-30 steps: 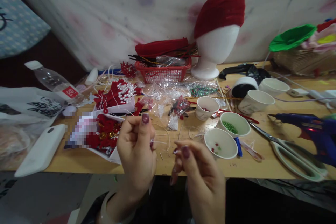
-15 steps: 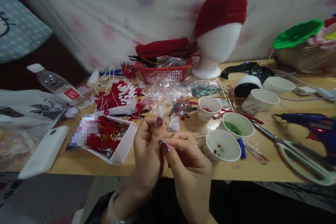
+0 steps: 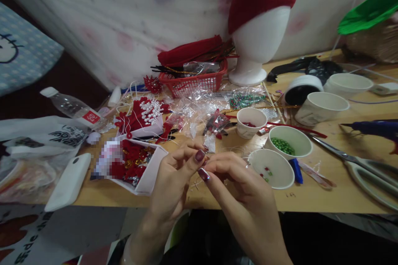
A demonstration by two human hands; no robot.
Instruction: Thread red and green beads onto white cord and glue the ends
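My left hand [image 3: 174, 178] and my right hand [image 3: 245, 194] meet over the table's front edge, thumbs and forefingers pinched together. What sits between the fingertips is too small to make out. Fine clear thread [image 3: 238, 150] loops out behind my right hand, and thin strands show below the fingertips. Just right of that hand stands a paper cup [image 3: 287, 174] with a few red and green beads. Behind it are a cup [image 3: 306, 143] of green beads [image 3: 282, 145] and a cup [image 3: 251, 132] of small red pieces. A white box [image 3: 152, 174] with red and gold ornaments lies left of my left hand.
Scissors [image 3: 357, 158] and a glue gun [image 3: 373, 128] lie at the right. At the back are a red basket [image 3: 195, 85], a white head form [image 3: 261, 45] with a red cap, and clear packets [image 3: 199, 107]. A phone [image 3: 68, 182] and a bottle [image 3: 74, 107] are left.
The camera view has shifted and tilted slightly. My hands remain pinched together at the fingertips, with the left fingers and right wrist turned a little.
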